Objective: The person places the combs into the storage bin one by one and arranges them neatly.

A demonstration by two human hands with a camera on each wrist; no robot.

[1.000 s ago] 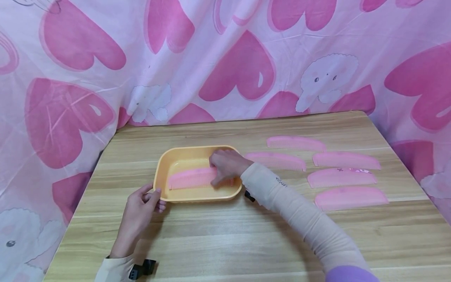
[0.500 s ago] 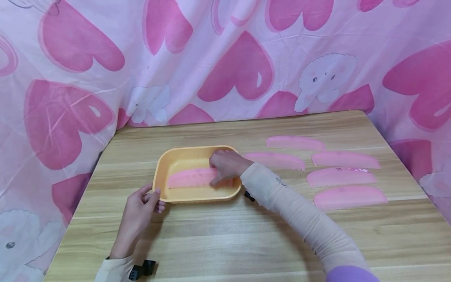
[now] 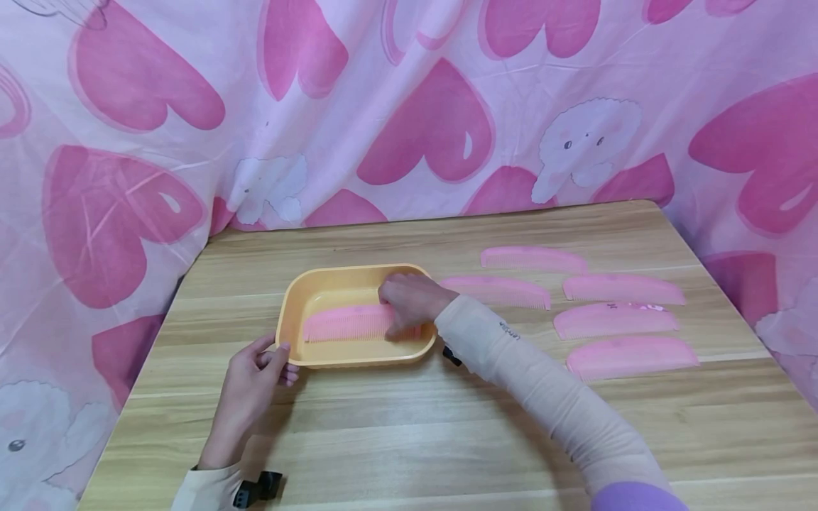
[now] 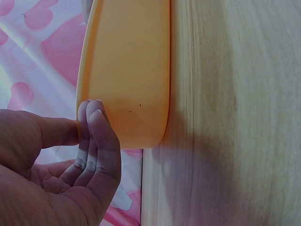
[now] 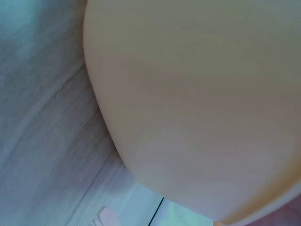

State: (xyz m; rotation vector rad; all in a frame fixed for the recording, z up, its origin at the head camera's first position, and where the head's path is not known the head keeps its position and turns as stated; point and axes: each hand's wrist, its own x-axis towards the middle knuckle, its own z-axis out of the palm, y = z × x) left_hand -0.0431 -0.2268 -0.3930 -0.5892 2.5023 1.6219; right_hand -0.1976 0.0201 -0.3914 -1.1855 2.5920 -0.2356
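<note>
A yellow plastic basin (image 3: 358, 362) stands on the table, left of centre in the head view. At its near left corner my left hand (image 3: 252, 380) pinches the rim. Thumb and fingers meet on that rim in the left wrist view, with the basin's outer wall (image 4: 131, 61) beyond. My right hand (image 3: 412, 305) reaches over the right side into the basin. It grips the right end of a pink comb (image 3: 345, 324) lying along the basin floor, teeth toward me; its fingers partly cover that end. The outer wall (image 5: 188, 108) fills most of the right wrist view, where my right hand's grip is hidden.
Several pink combs lie flat on the wooden table (image 3: 396, 440) to the right, including a back one (image 3: 533, 258), one beside the basin (image 3: 498, 291) and the nearest one (image 3: 633, 357). A pink heart-print curtain (image 3: 422, 121) hangs behind the table and along its sides.
My right thumb has shifted slightly to the right on the comb. The basin, the left hand and the other combs stay where they were; the head view has drifted a little.
</note>
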